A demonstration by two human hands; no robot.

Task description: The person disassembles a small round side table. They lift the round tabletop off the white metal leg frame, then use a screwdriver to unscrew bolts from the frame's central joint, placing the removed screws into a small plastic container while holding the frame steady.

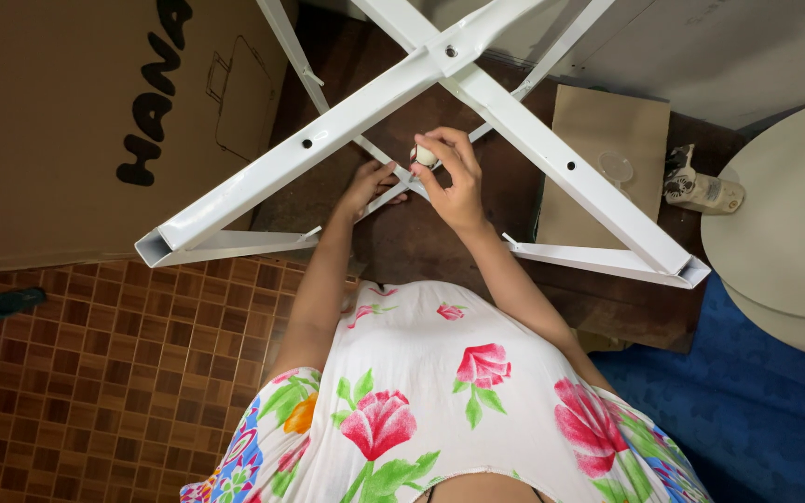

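Near the centre of the frame the right hand (454,177) pinches a small pale cap (425,156) between thumb and fingers (442,147), holding it just beside a thin white rod (393,191) that runs under the crossing bars of a white frame (347,126). The left hand (365,186) sits just left of it and lower, its fingers curled around that rod where two rods meet. The frame spreads as a big X across the upper half of the picture, its two open tube ends pointing toward the lower left and lower right. A large cardboard box (67,121) fills the upper left; a flat cardboard piece (607,158) lies at upper right with a clear round lid (615,168) on it, and a small bottle (701,191) stands just right of that. To my eye the cap is small and smooth, so it could slip from the pinch and roll off over the tiled floor (95,373); the frame also looks steadied only by the left hand's grip, so a hard push might swing it. The open tube ends have raw edges near the forearms. I cannot make out what the cap really is, nor the rod end it is held against, since the fingers cover it. The left palm is hidden behind a bar, the frame's top is cut off, and what the frame stands on is too dark to read.
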